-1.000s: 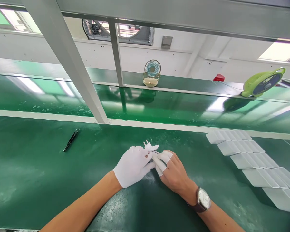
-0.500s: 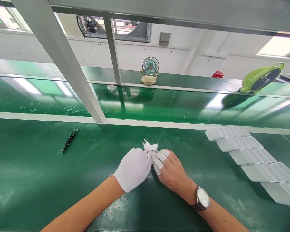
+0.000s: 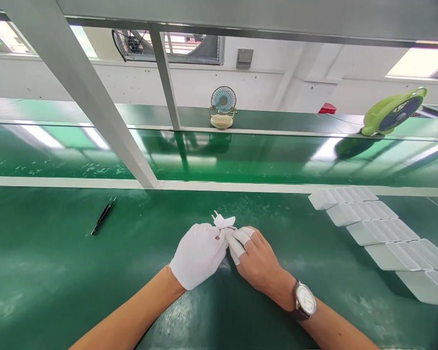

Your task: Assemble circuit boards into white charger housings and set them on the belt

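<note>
A small white plug point(image 3: 222, 221) with two metal pins pointing up and to the left is held between my hands over the green tabletop. My left hand point(image 3: 200, 255), in a white glove, is closed around its lower part. Against the plug's near right side, the fingers of my right hand point(image 3: 253, 257) are pinched together; several of them wear white finger cots. The fingertips of both hands meet and hide the lower end of the plug, so I cannot tell what else is between them.
Black tweezers point(image 3: 103, 217) lie at the left. Stacked white compartment trays point(image 3: 383, 233) stand at the right. A slanted grey post point(image 3: 105, 112) meets the table's back rail. On the shelf behind are a small fan point(image 3: 223, 107) and a green fan point(image 3: 392, 114).
The view has shifted slightly. Both hands keep nearly the same pose around the plug, with only slight movement of the fingers.
</note>
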The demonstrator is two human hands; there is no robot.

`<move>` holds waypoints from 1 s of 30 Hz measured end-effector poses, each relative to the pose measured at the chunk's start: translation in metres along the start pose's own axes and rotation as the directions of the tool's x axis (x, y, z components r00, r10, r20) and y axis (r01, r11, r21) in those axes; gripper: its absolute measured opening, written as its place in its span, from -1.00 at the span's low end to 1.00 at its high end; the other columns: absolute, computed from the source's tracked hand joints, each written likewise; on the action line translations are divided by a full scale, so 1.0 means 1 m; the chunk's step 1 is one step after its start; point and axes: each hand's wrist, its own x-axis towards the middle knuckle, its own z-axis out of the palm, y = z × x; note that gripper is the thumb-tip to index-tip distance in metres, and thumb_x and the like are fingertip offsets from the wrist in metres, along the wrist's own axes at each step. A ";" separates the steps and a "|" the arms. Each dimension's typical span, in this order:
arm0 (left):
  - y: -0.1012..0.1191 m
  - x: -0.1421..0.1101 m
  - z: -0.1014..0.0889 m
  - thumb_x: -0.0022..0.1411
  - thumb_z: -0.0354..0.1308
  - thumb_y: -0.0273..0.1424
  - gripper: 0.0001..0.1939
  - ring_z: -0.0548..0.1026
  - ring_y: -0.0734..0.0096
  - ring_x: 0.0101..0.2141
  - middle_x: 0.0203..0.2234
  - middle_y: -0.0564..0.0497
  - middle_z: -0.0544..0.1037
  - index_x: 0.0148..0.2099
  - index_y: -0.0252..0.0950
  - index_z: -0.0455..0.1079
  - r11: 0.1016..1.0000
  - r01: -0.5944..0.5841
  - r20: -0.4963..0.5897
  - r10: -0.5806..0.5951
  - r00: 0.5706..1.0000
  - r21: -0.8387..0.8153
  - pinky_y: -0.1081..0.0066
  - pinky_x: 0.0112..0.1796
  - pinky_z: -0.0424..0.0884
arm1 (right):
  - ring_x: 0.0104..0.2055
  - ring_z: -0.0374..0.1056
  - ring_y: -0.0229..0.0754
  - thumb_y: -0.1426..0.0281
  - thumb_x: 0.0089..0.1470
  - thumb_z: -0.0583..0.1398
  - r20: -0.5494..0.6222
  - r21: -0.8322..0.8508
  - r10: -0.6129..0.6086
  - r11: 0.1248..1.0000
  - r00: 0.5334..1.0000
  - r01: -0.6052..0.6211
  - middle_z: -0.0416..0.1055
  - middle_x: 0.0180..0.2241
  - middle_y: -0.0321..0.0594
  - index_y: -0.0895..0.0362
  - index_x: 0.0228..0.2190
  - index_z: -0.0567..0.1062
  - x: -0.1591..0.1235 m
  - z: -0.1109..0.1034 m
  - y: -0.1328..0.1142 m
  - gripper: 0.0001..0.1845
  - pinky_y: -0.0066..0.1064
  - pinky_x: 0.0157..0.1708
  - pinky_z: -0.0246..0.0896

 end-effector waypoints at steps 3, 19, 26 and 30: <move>0.003 -0.001 0.002 0.39 -0.04 -0.45 -0.78 0.38 0.25 -0.44 -0.47 0.00 0.46 -0.15 -0.24 0.46 1.000 0.007 -0.024 -0.007 1.000 0.026 0.22 -0.39 0.17 | -0.12 0.32 0.05 0.67 0.11 0.13 -0.015 -0.002 -0.006 1.000 1.000 0.006 0.47 -0.21 0.05 0.30 -0.02 0.51 0.003 -0.003 -0.001 -0.61 0.03 -0.09 0.45; 0.003 0.009 0.009 0.32 -0.02 -0.44 -0.70 0.31 0.32 -0.50 -0.59 -0.01 0.33 -0.48 -0.25 0.31 0.997 0.080 -0.013 -0.080 0.997 -0.014 0.25 -0.40 0.17 | -0.36 0.14 -0.07 0.66 -0.01 0.11 0.039 -0.024 0.013 1.000 0.999 -0.012 0.21 -0.51 -0.15 0.08 -0.62 0.40 0.004 0.000 0.001 -0.71 -0.05 -0.20 0.37; 0.004 0.012 0.007 0.33 -0.02 -0.44 -0.70 0.29 0.32 -0.52 -0.59 -0.01 0.34 -0.48 -0.25 0.31 0.998 0.058 0.031 -0.058 0.998 -0.002 0.25 -0.42 0.13 | -0.37 0.14 -0.08 0.65 0.01 0.11 0.090 -0.050 0.016 0.999 0.996 -0.012 0.24 -0.49 -0.13 0.09 -0.60 0.43 0.007 -0.001 -0.001 -0.71 -0.05 -0.23 0.37; 0.004 0.013 0.008 0.30 0.00 -0.46 -0.72 0.32 0.27 -0.51 -0.59 -0.04 0.37 -0.48 -0.26 0.34 0.998 0.055 -0.023 -0.054 0.998 0.043 0.23 -0.42 0.14 | -0.40 0.10 -0.09 0.65 0.03 0.12 0.097 -0.040 0.019 0.999 0.995 -0.015 0.21 -0.51 -0.14 0.09 -0.62 0.39 0.009 -0.002 0.001 -0.69 -0.09 -0.30 0.32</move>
